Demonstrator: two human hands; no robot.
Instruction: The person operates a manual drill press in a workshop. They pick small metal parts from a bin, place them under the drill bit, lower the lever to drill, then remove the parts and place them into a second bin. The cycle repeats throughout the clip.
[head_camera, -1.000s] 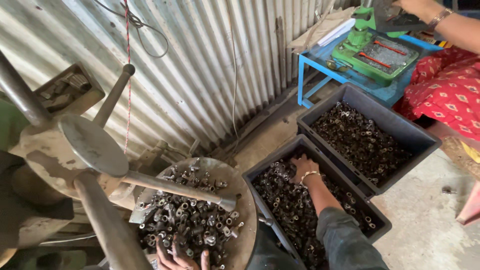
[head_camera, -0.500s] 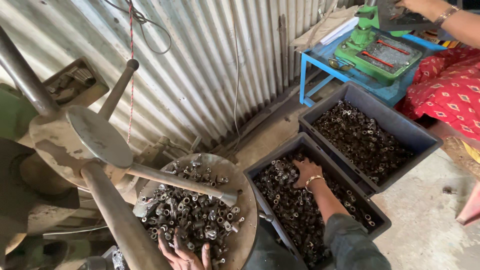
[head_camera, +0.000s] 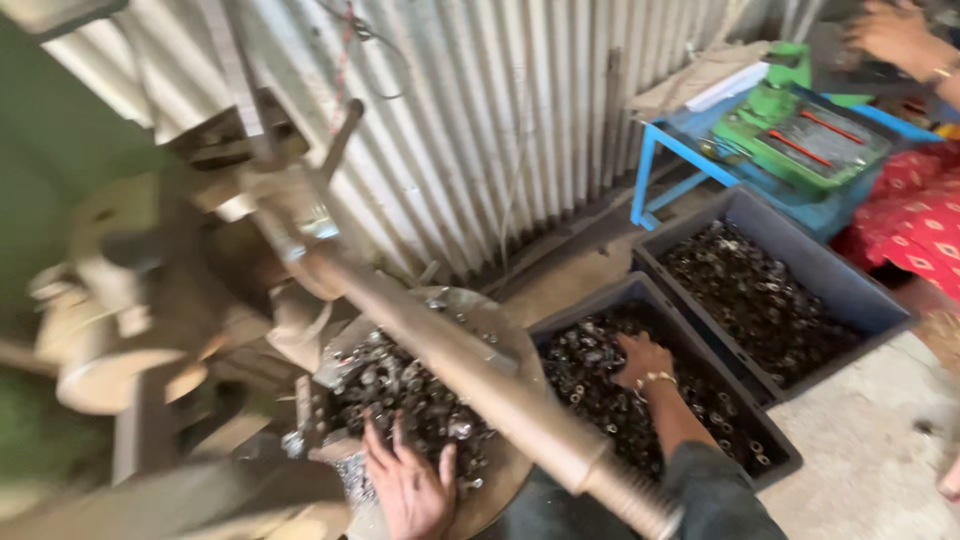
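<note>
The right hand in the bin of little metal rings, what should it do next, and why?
Probably close its fingers and lift a handful. The right hand lies palm-down in the near bin among the rings, while the left hand rests on the round tray's pile.

Left hand (head_camera: 415, 490): bare, no glove, no ring or band visible; fingers showing just below the round metal pan (head_camera: 505, 330); wrist and forearm cut off by the lower frame edge, so any sleeve on this side cannot be told. Right hand (head_camera: 640, 360): bare, no glove; thin pale metal bracelet (head_camera: 655, 379) circling the wrist, to the right of the pan; forearm bare from bracelet to near the elbow; dark grey-blue sleeve (head_camera: 715, 495) starting there, loose, creased cloth, further below and right of the pan; sleeve appears pushed or rolled up, its cuff edge soft and blurred; no markings or buttons discernible on the fabric.
</note>
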